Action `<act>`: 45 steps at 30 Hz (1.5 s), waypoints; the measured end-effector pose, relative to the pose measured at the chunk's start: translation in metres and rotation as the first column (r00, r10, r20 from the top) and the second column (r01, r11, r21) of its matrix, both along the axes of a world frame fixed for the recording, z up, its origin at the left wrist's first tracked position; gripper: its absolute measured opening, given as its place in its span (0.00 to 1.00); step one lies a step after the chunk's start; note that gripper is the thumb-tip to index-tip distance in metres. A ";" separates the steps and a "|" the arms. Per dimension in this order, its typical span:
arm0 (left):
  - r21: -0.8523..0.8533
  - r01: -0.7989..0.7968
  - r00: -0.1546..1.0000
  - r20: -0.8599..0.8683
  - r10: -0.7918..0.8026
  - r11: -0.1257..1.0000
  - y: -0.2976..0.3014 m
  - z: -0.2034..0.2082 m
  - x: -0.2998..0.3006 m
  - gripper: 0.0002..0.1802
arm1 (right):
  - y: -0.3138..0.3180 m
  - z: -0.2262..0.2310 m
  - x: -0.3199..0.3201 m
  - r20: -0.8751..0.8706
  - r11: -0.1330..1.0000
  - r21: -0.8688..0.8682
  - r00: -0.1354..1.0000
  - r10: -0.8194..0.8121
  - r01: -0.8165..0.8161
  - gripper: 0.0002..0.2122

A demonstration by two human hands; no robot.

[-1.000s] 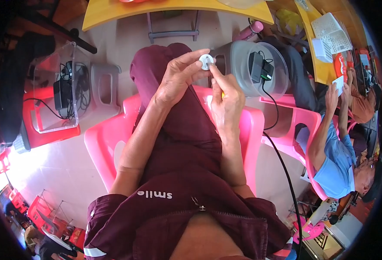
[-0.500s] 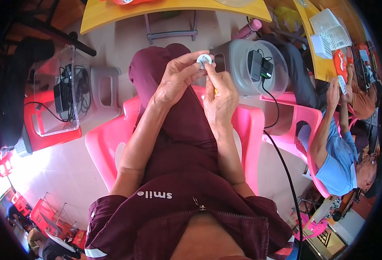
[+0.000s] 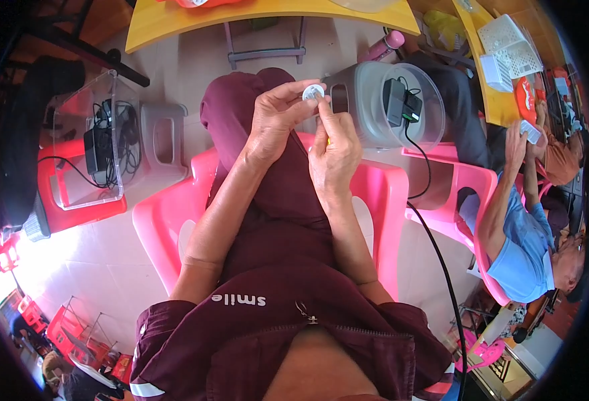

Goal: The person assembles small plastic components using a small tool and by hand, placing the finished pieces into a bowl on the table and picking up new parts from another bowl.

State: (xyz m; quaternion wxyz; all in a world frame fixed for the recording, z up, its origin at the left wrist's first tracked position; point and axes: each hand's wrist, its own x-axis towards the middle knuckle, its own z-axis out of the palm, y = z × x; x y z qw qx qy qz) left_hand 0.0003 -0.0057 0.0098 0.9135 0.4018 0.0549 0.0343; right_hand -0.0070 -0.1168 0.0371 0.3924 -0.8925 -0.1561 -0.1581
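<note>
Here, above the maroon trousers (image 3: 238,110), the left hand (image 3: 271,120) pinches a small white disc (image 3: 312,90) between thumb and fingertips, parted only by its width; the right hand (image 3: 338,147) sets its index fingertip against it, other fingers curled near something yellow, mostly hidden, and I can't tell whether it's gripped. Delicate stuff: one off-centre push could tip the disc out of that slim pinch, onto the lap or the pale floor (image 3: 101,260). Pink chair (image 3: 393,200) beneath; to the right, a clear round tub (image 3: 432,110) holding black adapters (image 3: 395,101); left, a clear box (image 3: 115,120) of wiring (image 3: 129,144) above red plastic (image 3: 87,215). Beyond, the yellow worktop (image 3: 274,9); far right, a person in blue (image 3: 518,267) holds something white (image 3: 530,132).
</note>
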 end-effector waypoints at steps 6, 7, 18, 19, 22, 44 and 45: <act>0.024 -0.119 0.992 -0.035 0.120 0.993 -0.006 -0.003 0.002 0.14 | 0.002 -0.008 0.003 0.063 0.992 0.124 0.998 0.000 -0.008 0.20; 0.021 -0.129 0.990 -0.049 0.130 0.991 -0.007 -0.002 0.002 0.14 | 0.002 -0.010 0.005 0.062 0.992 0.123 0.998 0.001 -0.008 0.20; 0.086 -0.118 0.988 -0.089 0.125 0.989 -0.005 -0.001 0.002 0.12 | -0.008 -0.007 0.008 -0.065 0.986 0.144 0.993 0.095 -0.085 0.19; 0.106 -0.112 0.990 -0.077 0.121 0.988 -0.005 -0.002 0.002 0.12 | -0.009 -0.008 0.009 -0.066 0.986 0.144 0.993 0.095 -0.085 0.19; 0.104 -0.108 0.990 -0.076 0.116 0.989 -0.005 0.000 0.001 0.12 | -0.013 -0.012 0.011 -0.082 0.989 0.133 0.994 0.079 -0.068 0.19; 0.064 -0.039 0.993 -0.111 0.046 0.997 -0.003 -0.003 0.003 0.14 | -0.020 0.000 0.010 -0.141 0.992 0.073 0.984 0.110 -0.101 0.19; 0.062 -0.039 0.993 -0.109 0.046 0.997 -0.003 -0.004 0.003 0.14 | -0.020 0.001 0.009 -0.138 0.995 0.036 0.986 0.093 -0.089 0.18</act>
